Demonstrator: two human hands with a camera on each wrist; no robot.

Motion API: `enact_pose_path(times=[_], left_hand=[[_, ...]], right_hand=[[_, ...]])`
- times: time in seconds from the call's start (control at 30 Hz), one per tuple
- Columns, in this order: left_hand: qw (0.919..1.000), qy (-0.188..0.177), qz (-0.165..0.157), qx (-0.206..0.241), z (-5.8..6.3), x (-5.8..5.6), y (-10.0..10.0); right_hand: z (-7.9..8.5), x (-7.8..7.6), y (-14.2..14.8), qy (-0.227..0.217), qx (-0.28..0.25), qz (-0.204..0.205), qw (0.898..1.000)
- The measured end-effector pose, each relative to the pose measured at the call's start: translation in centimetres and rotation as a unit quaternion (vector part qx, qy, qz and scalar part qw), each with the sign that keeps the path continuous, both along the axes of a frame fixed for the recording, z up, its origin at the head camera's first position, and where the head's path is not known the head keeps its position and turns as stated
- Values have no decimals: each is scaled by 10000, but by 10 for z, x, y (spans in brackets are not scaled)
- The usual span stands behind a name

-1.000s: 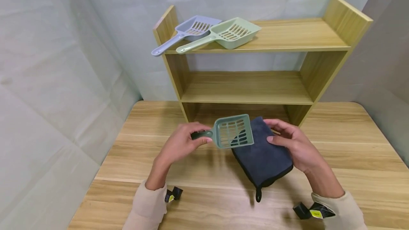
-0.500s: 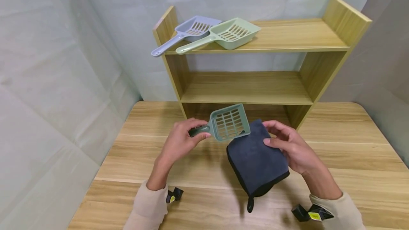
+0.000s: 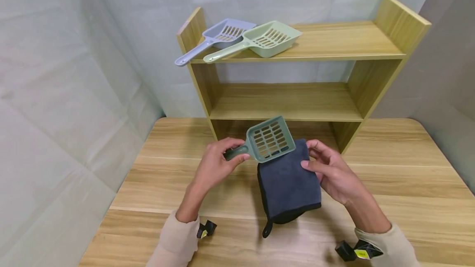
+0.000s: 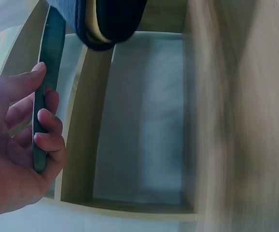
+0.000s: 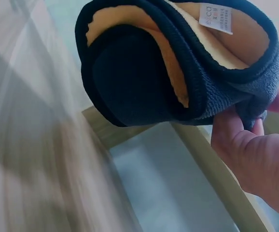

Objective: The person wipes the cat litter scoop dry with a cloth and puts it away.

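Note:
My left hand [image 3: 219, 162] grips the handle of a dark green litter scoop [image 3: 272, 139], its slotted pan raised above the table and pointing right. In the left wrist view the fingers curl round the scoop's handle [image 4: 39, 145]. My right hand [image 3: 335, 172] pinches the side of a folded dark blue cloth [image 3: 291, 184], whose black-edged loop hangs at the lower left. Seen from the right wrist, the cloth [image 5: 130, 77] is folded in layers with an orange inner face and a white label [image 5: 216, 18]. The scoop's near edge overlaps the cloth's top; contact is hard to tell.
A wooden shelf [image 3: 285, 112] stands at the back of the wooden table [image 3: 148, 201]. On its top board lie a lavender litter scoop [image 3: 228, 32] and a light green one [image 3: 272, 38], handles jutting over the front edge. Pale fabric walls [image 3: 67, 94] surround the table.
The green scoop has risen and tilted, its pan's far end turning upward. The cloth has swung leftward in my right hand, its loop moving left. Both hands keep their holds.

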State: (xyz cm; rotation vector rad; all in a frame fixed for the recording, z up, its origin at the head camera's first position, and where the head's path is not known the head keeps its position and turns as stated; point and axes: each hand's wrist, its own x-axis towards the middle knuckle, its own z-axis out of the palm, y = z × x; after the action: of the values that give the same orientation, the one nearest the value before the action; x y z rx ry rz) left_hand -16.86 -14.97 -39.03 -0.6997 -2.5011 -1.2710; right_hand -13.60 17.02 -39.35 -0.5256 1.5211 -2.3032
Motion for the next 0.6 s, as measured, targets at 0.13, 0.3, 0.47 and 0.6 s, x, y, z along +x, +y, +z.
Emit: enact_pose_path(times=[0.13, 0.3, 0.47, 0.6], left_hand=[[9998, 66, -40, 200, -1, 2, 6], [9994, 134, 54, 330, -4, 4, 13], [9993, 103, 127, 335, -6, 5, 17], [9993, -30, 140, 349, -7, 5, 18]], right_hand=[[-2, 1, -8, -110, 36, -72, 9999], [-5, 2, -17, -230, 56, -210, 9995], [-7, 3, -23, -379, 95, -388, 9985], [-8, 4, -24, -472, 140, -421, 9979]])
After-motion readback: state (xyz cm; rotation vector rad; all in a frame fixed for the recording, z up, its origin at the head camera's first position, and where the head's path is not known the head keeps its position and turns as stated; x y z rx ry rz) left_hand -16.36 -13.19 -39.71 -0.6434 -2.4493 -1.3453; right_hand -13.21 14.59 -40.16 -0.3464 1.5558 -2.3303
